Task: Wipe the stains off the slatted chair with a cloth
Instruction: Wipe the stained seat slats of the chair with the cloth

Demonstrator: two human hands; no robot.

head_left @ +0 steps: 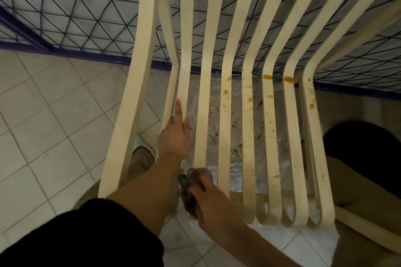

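Chair slats (225, 136) run lengthwise away; left hand (173, 138) grips one, right hand (214, 199) clutches cloth (188, 186).

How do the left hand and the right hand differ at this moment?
The left hand holds a chair slat, forefinger straight along it; the right hand grips a grey cloth. The left hand reaches farther up the seat; the right hand is at its front edge. Both are away from the stains.
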